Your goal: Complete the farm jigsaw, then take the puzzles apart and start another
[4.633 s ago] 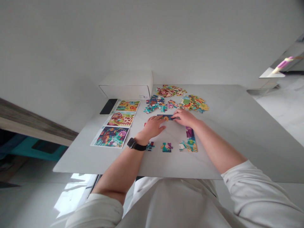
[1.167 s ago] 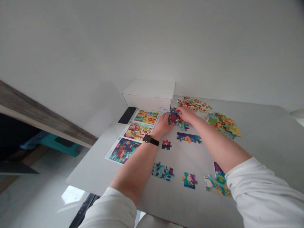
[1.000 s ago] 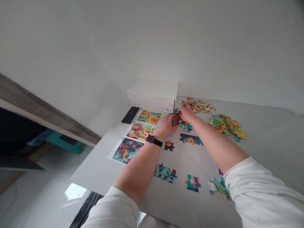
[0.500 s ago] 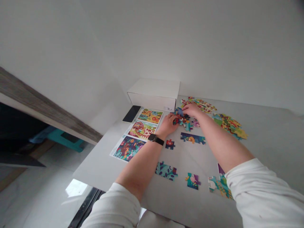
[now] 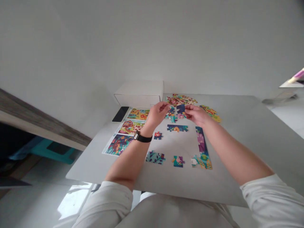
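Observation:
My right hand (image 5: 196,114) pinches a dark blue puzzle piece (image 5: 180,109) by its right edge, raised over a pile of loose puzzle pieces (image 5: 173,118). Beside it, at the pile's left, my left hand (image 5: 159,113) has its fingertips pressed together; whether a piece is between them I cannot make out. Nearer to me lies a joined dark blue strip (image 5: 177,128). Left of that is a single piece with a red figure (image 5: 158,135). A teal leafy section (image 5: 155,157), a teal and purple piece (image 5: 178,161) and a joined corner section (image 5: 202,148) lie along the front and right.
Left on the table (image 5: 228,139) is a picture sheet (image 5: 120,142) with three scenes. A phone (image 5: 120,114) lies beyond it, and a white box (image 5: 139,91) stands against the wall. Two other piece piles, one mostly red (image 5: 181,99) and one yellow (image 5: 211,113), lie behind.
My right hand has lifted a dark blue piece off the pile. My left hand has come up from the pile's left side, its fingers now drawn together. The view has shifted right.

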A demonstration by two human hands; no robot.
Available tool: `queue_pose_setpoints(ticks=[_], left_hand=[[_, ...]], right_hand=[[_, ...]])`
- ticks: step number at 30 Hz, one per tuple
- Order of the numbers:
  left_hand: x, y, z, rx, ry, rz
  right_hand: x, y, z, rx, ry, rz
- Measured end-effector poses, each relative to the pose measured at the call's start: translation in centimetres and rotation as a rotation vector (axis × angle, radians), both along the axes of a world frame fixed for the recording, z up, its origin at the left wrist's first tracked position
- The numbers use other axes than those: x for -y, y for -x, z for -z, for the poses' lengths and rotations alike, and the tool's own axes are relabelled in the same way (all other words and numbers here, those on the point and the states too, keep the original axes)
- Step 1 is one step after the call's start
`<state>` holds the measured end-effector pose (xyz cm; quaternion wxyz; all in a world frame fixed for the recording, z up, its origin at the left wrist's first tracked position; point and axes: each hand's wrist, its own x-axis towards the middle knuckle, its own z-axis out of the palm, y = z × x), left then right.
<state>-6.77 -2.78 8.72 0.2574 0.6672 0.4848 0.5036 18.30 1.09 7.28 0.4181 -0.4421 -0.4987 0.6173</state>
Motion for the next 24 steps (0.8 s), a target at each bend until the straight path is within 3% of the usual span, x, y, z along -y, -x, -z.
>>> queue_pose_setpoints(ticks=[3, 5, 10, 14, 19, 24], left_hand=[[3.0, -1.6, -2.6, 0.104, 0.027, 0.057], [4.7, -2.8, -3.0, 0.089, 0.076, 0.106], [7.9, -5.4, -0.5, -0.040, 0.220, 0.147], [9.3, -6.1, 1.6, -0.052, 0.339, 0.166], [9.7, -5.5, 3.3, 0.197, 0.492, 0.158], [9.7, -5.3, 4.1, 0.327, 0.559, 0.171]], right_hand=[[3.7, -1.4, -0.4, -0.021, 0.008, -0.030], [5.8, -2.1, -0.5, -0.004, 0.001, -0.020], [9.7, -2.9, 0.3, 0.122, -0.068, -0.023], [11.2, -3.1, 1.5, 0.170, -0.165, -0.030], [11.9, -3.6, 2.7, 0.145, -0.153, 0.051], [12.2, -3.4, 3.6, 0.260, -0.166, -0.039]])
